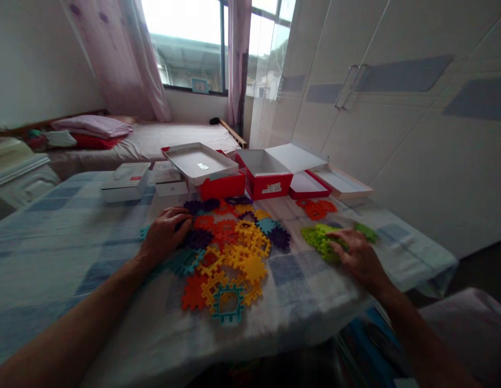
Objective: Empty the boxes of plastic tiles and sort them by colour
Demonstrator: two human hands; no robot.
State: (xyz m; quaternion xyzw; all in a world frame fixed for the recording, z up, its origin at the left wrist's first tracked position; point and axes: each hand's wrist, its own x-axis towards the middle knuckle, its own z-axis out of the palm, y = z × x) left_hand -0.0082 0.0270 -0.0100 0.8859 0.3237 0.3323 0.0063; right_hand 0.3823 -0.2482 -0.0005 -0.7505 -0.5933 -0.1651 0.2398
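A heap of flat toothed plastic building pieces in yellow [254,268], orange [193,293], teal [228,303] and purple [279,236] spreads over the table. At its left edge rests my left hand [166,233], thumb and fingers apart beside the purple and teal pieces; nothing shows as lifted in it. On the right, my right hand [358,254] bends its thumb and fingertips over the edge of a small pile of lime-green pieces [321,237], closed on one of them. Its fingers partly hide that piece. Behind this pile lie several red-orange pieces [316,209].
Along the table's back stand an open red box [270,186], a red box under a white-lined lid [221,188], shallow trays [309,185] and white boxes [124,183]. A checked cloth [84,237] covers the table. A bed and wardrobe are beyond.
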